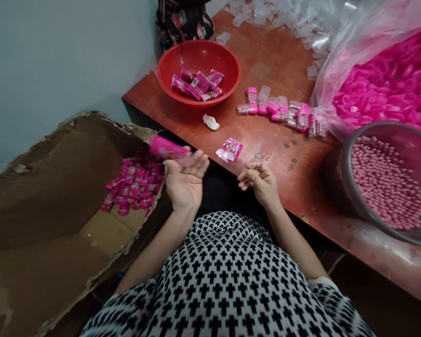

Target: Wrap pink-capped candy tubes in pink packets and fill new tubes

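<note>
My left hand point(186, 185) is held palm up over the edge of the carton, fingers stretched out. A pink labelled candy bottle point(168, 147), smeared by motion, is at its thumb and fingers, and no finger wraps round it. Over the table's front edge, my right hand point(261, 183) has its fingers curled together, with nothing visible in them. Just beyond it a flat pink printed label sleeve point(229, 150) lies on the table. Several small clear bottles of pink beads with pink caps point(284, 112) lie in a loose row farther back.
A torn-edged carton point(112, 229) at left holds many labelled pink bottles point(136, 182). On the table point(266, 61) are a red bowl point(164, 89) of labels, a white crumpled lump point(211, 122), a grey tub point(347, 182) of pink beads, a bag of pink caps point(389, 89) and clear containers point(298, 18).
</note>
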`<action>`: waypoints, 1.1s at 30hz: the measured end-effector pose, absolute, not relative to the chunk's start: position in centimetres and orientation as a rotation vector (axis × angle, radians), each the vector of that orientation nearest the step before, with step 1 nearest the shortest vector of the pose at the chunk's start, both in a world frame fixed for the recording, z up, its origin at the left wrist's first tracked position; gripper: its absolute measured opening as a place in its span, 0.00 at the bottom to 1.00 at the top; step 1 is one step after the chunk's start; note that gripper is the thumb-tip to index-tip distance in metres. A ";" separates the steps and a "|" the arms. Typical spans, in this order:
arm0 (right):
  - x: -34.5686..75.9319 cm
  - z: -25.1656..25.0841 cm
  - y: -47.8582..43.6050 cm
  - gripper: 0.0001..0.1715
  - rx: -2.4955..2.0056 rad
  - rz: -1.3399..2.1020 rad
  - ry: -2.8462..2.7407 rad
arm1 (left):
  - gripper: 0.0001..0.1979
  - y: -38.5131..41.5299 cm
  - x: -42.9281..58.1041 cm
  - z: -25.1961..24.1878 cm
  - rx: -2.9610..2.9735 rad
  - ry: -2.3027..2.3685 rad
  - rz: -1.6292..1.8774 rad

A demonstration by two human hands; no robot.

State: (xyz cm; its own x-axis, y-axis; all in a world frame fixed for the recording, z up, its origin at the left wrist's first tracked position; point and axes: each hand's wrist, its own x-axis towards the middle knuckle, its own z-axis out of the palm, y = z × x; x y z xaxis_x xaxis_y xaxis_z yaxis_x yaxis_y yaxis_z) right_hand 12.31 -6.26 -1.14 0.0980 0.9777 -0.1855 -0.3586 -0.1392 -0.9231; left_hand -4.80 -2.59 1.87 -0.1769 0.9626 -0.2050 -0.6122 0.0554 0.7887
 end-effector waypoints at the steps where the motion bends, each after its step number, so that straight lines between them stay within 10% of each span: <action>1: 12.7 -1.1 -6.2 0.19 -1.140 1.352 -0.773 | 0.29 -2.2 -5.5 1.7 0.541 0.991 1.560; 11: 13.9 -0.8 -5.6 0.20 -1.366 1.314 -0.969 | 0.14 4.2 -1.1 -5.0 2.157 1.381 0.892; 33: 14.0 -0.7 -1.0 0.19 -1.280 1.185 -0.814 | 0.20 11.8 -2.2 -3.8 2.105 1.876 0.879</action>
State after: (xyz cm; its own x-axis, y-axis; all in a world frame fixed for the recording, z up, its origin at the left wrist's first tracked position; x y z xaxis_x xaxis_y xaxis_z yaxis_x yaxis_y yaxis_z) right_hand 14.01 -1.02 -0.72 0.2489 0.9562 -0.1542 -0.1986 -0.1055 -0.9744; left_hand -2.22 11.81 -3.81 0.0248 0.9530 0.3020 0.8417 -0.1829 0.5080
